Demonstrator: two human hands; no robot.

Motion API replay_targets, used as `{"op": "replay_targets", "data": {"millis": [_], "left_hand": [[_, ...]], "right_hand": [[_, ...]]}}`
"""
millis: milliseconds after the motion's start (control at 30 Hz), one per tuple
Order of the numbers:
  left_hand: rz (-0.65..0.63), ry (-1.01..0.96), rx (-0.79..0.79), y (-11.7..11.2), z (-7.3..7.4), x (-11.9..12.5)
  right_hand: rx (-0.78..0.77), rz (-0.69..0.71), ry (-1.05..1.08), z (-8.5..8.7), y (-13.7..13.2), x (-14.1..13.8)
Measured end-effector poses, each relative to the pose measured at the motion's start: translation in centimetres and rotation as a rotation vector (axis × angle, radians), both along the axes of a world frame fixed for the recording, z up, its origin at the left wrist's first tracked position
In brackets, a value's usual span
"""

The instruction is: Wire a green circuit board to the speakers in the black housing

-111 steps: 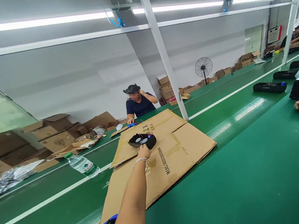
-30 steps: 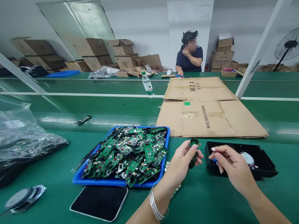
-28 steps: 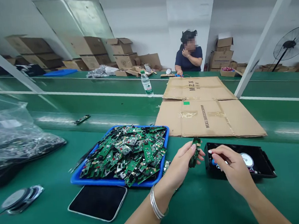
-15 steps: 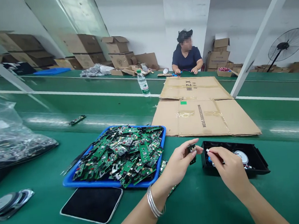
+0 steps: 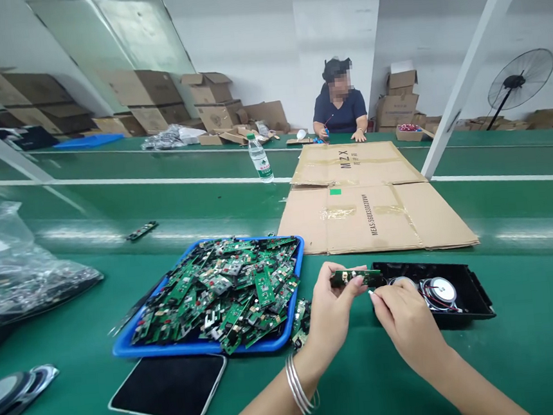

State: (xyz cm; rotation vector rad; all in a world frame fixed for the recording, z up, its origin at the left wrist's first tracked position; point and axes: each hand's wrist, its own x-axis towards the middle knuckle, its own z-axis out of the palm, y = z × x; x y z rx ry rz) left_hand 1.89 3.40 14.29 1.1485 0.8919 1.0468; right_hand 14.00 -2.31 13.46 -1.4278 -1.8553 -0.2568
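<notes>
A: Since the green worktop [image 5: 513,367] is the widest thing here, what room does it leave around the hands?

B: Plenty toward the person and to the right. The flattened cardboard [image 5: 374,212] lies just beyond, the blue tray [image 5: 124,345] heaped with boards sits just left, and a dark phone [image 5: 169,388] lies in front of that tray. The black housing [image 5: 473,297], with a round speaker [image 5: 438,290] and wires inside, sits just right of the hands; its raised rim is the edge I would mind.

A: And the small circuit board [image 5: 355,277]?

B: It is held level above the worktop, at the housing's near-left corner. The left hand [image 5: 332,315] has its grip pinched shut on the board's left end; the right hand [image 5: 405,322] closes its fingertips at the right end, though what they pinch there is too small to tell. I judge the board light, stiff and fragile, best taken by its bare edges, away from the components.
</notes>
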Motion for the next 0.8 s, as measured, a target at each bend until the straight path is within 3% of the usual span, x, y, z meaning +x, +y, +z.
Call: {"op": "replay_targets", "data": {"millis": [300, 567, 800], "left_hand": [[-0.146, -0.028, 0.070, -1.3, -0.6, 0.5], [-0.139, 0.030, 0.136, -1.4, -1.2, 0.3], [-0.153, 0.002, 0.101, -1.6, -1.0, 0.5]], "right_hand": [[-0.014, -0.074, 0.159, -0.2, -0.1, 0.2], [0.043, -0.045, 0.168, -0.3, 0.0, 0.2], [0.116, -0.107, 0.049, -0.3, 0.2, 0.2]]}}
